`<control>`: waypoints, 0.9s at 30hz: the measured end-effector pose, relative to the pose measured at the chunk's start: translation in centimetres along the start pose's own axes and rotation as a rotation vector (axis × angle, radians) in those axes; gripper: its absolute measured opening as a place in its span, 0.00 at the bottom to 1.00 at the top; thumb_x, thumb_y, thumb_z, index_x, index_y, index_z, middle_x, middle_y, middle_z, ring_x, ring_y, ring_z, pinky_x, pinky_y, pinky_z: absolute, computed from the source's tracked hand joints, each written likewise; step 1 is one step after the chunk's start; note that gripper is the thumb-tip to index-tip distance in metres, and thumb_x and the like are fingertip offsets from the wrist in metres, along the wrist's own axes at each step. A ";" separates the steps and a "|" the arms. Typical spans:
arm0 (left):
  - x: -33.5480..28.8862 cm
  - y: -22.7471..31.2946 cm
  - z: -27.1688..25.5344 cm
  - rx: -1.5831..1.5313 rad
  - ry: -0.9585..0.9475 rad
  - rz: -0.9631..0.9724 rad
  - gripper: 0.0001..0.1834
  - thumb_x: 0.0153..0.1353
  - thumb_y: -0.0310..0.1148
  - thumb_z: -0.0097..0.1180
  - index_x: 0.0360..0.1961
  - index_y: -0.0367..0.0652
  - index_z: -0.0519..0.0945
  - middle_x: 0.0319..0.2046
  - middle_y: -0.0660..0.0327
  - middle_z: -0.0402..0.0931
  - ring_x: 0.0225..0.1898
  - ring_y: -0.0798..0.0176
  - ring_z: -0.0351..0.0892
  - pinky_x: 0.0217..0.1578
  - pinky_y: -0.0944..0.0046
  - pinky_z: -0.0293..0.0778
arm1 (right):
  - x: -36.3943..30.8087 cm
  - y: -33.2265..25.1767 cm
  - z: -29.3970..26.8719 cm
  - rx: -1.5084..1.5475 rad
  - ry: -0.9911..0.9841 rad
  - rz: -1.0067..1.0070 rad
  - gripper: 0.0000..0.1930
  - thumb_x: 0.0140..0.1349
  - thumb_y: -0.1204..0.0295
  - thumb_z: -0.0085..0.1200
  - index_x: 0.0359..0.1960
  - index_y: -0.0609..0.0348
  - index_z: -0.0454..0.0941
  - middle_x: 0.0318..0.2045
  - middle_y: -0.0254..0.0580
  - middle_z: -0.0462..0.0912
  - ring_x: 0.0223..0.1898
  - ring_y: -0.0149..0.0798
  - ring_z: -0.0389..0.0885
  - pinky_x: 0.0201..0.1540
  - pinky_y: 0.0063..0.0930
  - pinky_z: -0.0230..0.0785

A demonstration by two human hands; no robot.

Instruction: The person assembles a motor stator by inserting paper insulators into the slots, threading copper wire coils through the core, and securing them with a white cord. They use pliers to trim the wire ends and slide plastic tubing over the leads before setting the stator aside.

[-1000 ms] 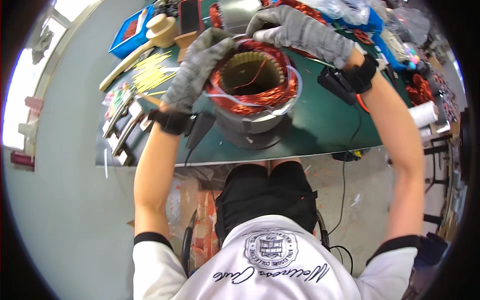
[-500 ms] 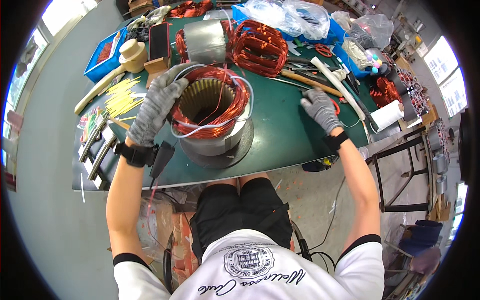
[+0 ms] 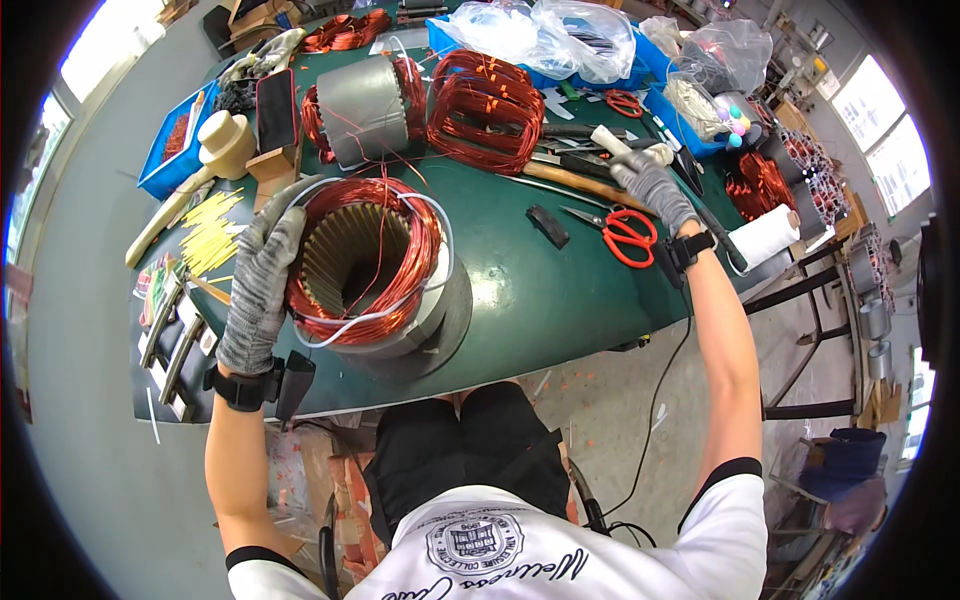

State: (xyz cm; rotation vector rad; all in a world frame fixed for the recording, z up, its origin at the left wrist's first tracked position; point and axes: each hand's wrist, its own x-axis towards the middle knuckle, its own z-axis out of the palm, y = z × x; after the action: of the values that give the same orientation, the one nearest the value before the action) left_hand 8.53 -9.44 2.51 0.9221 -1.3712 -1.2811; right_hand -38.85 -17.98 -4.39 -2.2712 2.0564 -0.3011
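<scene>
A stator (image 3: pixel 330 345), a metal cylinder wound with red copper wire (image 3: pixel 415 270), stands on a round grey base near the table's front. White tubing (image 3: pixel 440 225) loops around the winding. My left hand (image 3: pixel 262 275), in a grey glove, rests against its left side, fingers curled over the upper rim. At the right, my gloved right hand (image 3: pixel 655 188) is closed over a white tube (image 3: pixel 610 140); one end sticks out past the fingertips and the rest is hidden. Red-handled scissors (image 3: pixel 628 238) and a small black piece (image 3: pixel 548 226) lie just nearer to me.
Behind stand another wound stator (image 3: pixel 365 110) and a bundle of copper coils (image 3: pixel 487 110). Blue bins (image 3: pixel 690 125) and plastic bags line the back. A mallet (image 3: pixel 225 145), yellow strips (image 3: pixel 210 230) and metal bars (image 3: pixel 165 345) lie left; a white roll (image 3: pixel 768 238) lies right.
My right hand has moved away from me onto the white tube. The scissors and black piece now show on the table. The whole view has shifted; my left hand stays on the stator.
</scene>
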 end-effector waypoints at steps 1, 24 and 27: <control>0.0 0.1 0.1 -0.026 0.006 -0.031 0.20 0.62 0.36 0.44 0.52 0.37 0.69 0.44 0.59 0.73 0.45 0.68 0.72 0.48 0.69 0.68 | 0.8 0.2 -0.4 -0.089 0.127 0.199 0.17 0.56 0.60 0.48 0.44 0.53 0.75 0.44 0.47 0.76 0.47 0.44 0.73 0.51 0.33 0.63; 1.0 0.8 1.1 0.589 0.110 0.142 0.18 0.61 0.34 0.39 0.47 0.35 0.72 0.41 0.56 0.75 0.41 0.67 0.75 0.43 0.69 0.70 | 7.0 2.7 1.5 -0.768 0.118 -0.184 0.13 0.38 0.67 0.56 0.29 0.55 0.81 0.37 0.43 0.77 0.44 0.45 0.72 0.48 0.35 0.65; -0.5 0.8 0.6 0.298 0.095 0.150 0.18 0.62 0.35 0.41 0.48 0.36 0.72 0.38 0.61 0.74 0.40 0.71 0.72 0.43 0.71 0.68 | 7.0 4.5 1.3 -0.562 0.224 -0.273 0.13 0.44 0.66 0.52 0.31 0.59 0.74 0.35 0.51 0.75 0.42 0.51 0.71 0.45 0.40 0.64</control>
State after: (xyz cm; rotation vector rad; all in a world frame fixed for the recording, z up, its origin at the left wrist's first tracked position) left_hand 8.17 -8.75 3.23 1.0452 -1.5508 -0.9234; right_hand -42.40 -25.54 -5.73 -2.9797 2.1384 0.0248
